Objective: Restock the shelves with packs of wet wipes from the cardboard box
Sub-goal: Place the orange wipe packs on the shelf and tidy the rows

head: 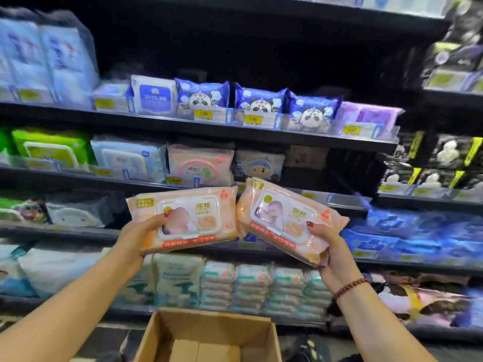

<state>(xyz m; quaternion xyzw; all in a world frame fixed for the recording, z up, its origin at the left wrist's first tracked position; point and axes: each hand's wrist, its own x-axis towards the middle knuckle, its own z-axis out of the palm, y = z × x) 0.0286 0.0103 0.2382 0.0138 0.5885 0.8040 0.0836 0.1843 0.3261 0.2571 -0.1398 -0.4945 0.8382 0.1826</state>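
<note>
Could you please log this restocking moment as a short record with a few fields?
left hand: holds one peach plastic wet-wipe pack, roughly level
right hand: holds a second matching peach pack, tilted down to the right
packs: near ends close together; contact unclear
brown cardboard box: open, below the hands; no packs visible in the part shown
black store shelves: stocked with other wipe packs
gap: dark space on the third shelf, right of a cartoon-face pack

glossy plastic wipes packs (183, 218), matt cardboard box (209, 335)
</note>
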